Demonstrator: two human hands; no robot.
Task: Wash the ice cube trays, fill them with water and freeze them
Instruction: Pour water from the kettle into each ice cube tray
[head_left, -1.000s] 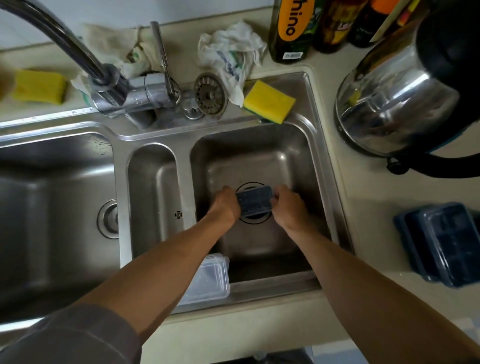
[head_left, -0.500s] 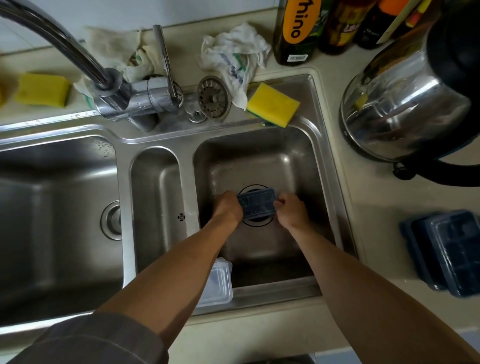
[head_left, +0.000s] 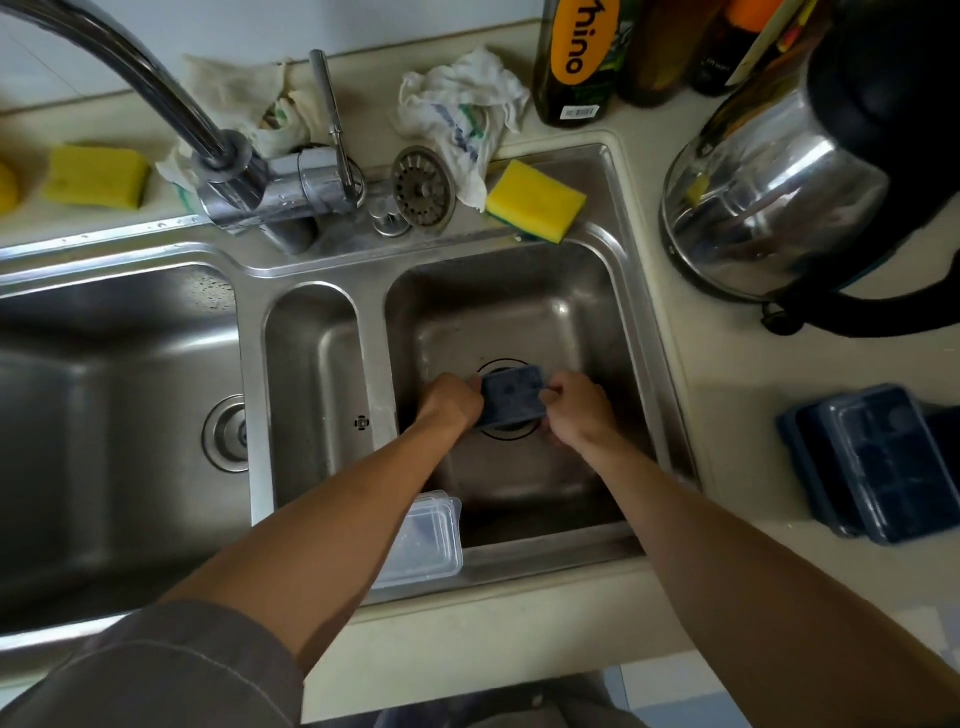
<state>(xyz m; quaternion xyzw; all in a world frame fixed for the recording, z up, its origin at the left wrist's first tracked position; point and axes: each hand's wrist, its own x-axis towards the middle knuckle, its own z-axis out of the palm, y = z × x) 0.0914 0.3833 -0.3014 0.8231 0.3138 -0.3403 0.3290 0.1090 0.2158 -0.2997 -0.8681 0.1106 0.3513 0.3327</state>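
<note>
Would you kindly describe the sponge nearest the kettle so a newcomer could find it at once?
Find the sink and follow its rim to the back right corner, toward the kettle. The sponge lies there beside a white rag. Unlike the other sponge, left of the tap, it rests on steel, not counter.

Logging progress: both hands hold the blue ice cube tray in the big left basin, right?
Wrong basin. In the head view the left hand and right hand hold the blue ice cube tray in the right basin, not the left.
</note>
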